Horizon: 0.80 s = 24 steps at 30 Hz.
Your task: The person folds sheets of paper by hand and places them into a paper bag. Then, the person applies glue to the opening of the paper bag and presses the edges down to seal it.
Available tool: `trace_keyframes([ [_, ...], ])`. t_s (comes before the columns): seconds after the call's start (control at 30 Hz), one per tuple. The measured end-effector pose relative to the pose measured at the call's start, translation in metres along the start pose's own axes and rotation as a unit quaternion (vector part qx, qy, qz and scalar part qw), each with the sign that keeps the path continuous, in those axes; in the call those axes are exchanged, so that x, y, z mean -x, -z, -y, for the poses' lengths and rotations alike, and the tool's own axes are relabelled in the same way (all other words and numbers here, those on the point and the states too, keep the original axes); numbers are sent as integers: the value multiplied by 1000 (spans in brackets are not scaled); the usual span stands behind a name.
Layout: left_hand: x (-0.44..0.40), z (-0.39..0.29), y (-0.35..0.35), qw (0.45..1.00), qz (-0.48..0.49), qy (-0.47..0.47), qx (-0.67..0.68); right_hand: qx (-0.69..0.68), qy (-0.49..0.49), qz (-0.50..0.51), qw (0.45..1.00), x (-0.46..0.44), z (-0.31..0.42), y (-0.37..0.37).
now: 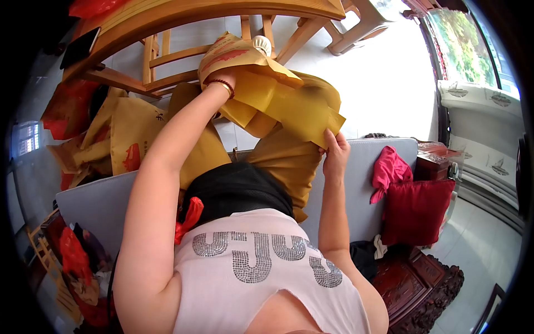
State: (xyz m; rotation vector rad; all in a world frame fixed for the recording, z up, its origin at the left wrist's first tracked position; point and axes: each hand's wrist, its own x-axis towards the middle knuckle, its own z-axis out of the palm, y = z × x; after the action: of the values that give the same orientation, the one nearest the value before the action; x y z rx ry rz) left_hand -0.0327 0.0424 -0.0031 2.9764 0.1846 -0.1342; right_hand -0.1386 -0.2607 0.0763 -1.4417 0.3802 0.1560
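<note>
A brown paper bag (231, 55) with red print lies over my knees, its yellow-brown paper (297, 111) spread out to the right. My left hand (224, 79), with a beaded bracelet at the wrist, reaches into the folds at the bag's left part. Paper hides its fingers. My right hand (336, 153) is closed, pinching the lower right corner of the yellow-brown paper between thumb and fingers. Part of that paper is blurred. I cannot tell whether all the paper belongs to one bag.
More printed paper bags (133, 133) lie at my left beside red plastic (67, 111). In front stands a wooden table (211, 10) with a dark flat device (80, 49) on it. A red cushion (418, 211) and pink cloth (391, 171) rest on the grey seat (367, 167) at right.
</note>
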Motion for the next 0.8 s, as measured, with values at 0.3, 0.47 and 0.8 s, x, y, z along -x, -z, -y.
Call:
trace_keyframes([
  [0.3,-29,-26,-18,983,-176,-58,10,-59,19,-31,998,3,-9,6],
  [0.47,55,-96,53,968,-54,-240,54,12,53,-16,998,6,-14,5],
  [0.8,85,-169,58,877,83,-261,396,-104,63,-6,993,17,-5,9],
])
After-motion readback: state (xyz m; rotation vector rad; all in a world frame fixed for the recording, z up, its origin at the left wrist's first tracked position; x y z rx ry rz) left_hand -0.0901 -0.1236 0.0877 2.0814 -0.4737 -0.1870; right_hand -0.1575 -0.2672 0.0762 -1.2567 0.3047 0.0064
